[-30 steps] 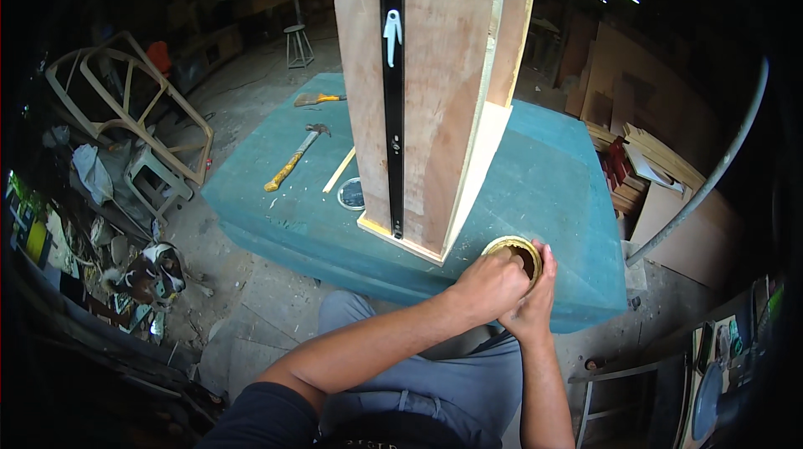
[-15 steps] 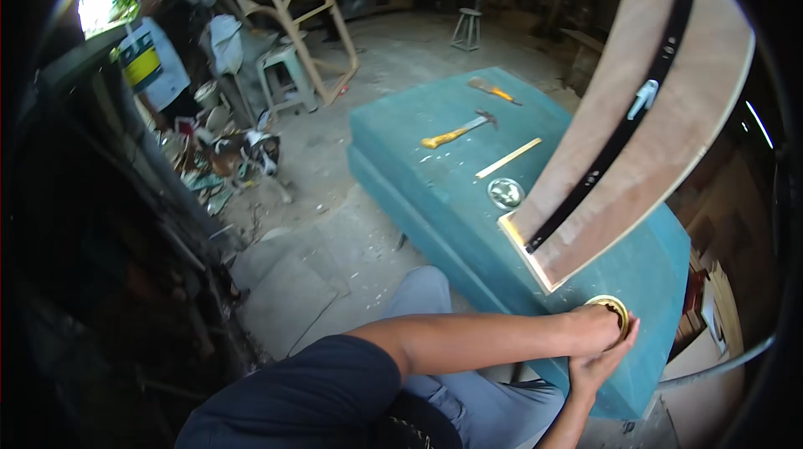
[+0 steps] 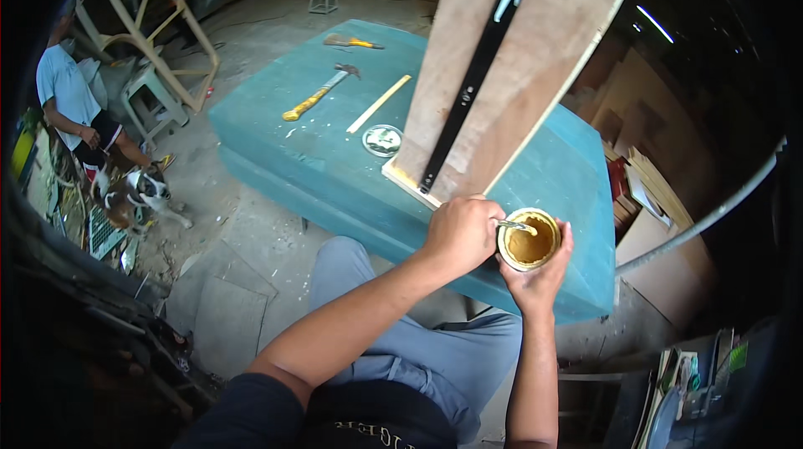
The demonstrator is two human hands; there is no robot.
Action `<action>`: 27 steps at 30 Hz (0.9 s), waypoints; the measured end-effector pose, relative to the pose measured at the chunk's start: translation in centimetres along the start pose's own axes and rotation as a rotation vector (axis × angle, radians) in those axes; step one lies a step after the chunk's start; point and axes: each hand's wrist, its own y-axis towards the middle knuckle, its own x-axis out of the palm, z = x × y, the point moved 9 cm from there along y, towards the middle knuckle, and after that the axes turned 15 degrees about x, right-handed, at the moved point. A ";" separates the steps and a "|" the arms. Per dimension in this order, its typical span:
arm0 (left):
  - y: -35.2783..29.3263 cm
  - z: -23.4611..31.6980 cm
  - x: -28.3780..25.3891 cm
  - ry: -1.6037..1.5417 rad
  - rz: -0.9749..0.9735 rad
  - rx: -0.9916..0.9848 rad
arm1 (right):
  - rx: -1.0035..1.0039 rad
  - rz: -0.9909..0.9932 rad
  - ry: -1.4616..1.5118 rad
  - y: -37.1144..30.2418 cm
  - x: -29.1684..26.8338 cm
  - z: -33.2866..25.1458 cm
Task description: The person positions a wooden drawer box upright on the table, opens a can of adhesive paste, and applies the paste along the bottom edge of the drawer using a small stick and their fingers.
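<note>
My right hand (image 3: 539, 282) is wrapped round an open tin of yellow-brown paste (image 3: 534, 244), tilted so that its inside shows. Closed round the handle of a small thin metal tool (image 3: 516, 225) is my left hand (image 3: 464, 231), held at the tin's left rim. The tool's end, with paste on it, reaches over the opening. Just beyond my hands, a long wooden panel (image 3: 535, 56) leans up from the blue-green table (image 3: 301, 160). A black drawer slide (image 3: 481, 64) with a pale lever runs along the panel.
On the table are a claw hammer (image 3: 322, 91), a yellow-handled tool (image 3: 353, 41), a wooden strip (image 3: 378, 104) and a round lid (image 3: 382, 140). A grey hose (image 3: 703, 240) curves past the right side. At left are a dog (image 3: 142, 194), a person (image 3: 71, 97) and a plastic stool (image 3: 152, 102).
My left hand has drawn back from inside the tin to its left rim, and the small tool now shows. The tin tilts toward me. The view has swung right.
</note>
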 end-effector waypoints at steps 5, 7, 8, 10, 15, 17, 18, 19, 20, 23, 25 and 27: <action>-0.7 0.8 -0.6 0.010 0.071 0.142 | -0.017 -0.009 -0.037 0.3 0.3 -0.7; -1.2 1.1 -0.6 0.035 0.087 0.176 | -0.008 -0.008 -0.043 0.5 0.2 -0.9; -1.2 1.5 -0.5 0.069 0.094 0.215 | 0.008 -0.003 -0.038 0.7 0.1 -0.5; -1.1 2.3 0.4 0.154 0.014 0.299 | 0.033 0.010 0.008 0.8 -0.2 0.3; -1.2 3.5 1.3 0.259 -0.122 0.380 | 0.051 0.018 0.043 0.7 -0.4 0.5; -0.6 4.5 0.3 0.209 -0.036 0.379 | 0.065 0.022 0.039 0.9 -0.4 0.5; -0.7 4.2 0.6 0.208 -0.042 0.382 | 0.071 0.026 0.041 0.9 -0.5 0.5; -1.0 3.3 1.7 0.266 -0.146 0.372 | 0.066 0.014 0.039 0.9 -0.5 0.5; -1.1 2.8 2.6 0.325 -0.248 0.359 | 0.060 0.000 0.037 0.9 -0.5 0.5; -1.1 3.0 2.5 0.276 -0.229 0.365 | 0.043 -0.002 0.030 0.8 -0.6 0.2; -1.1 2.6 2.7 0.231 -0.224 0.354 | 0.061 0.004 0.024 0.8 -0.7 -0.1; -1.0 2.4 2.8 0.195 -0.208 0.345 | 0.078 0.009 0.044 0.9 -0.7 0.3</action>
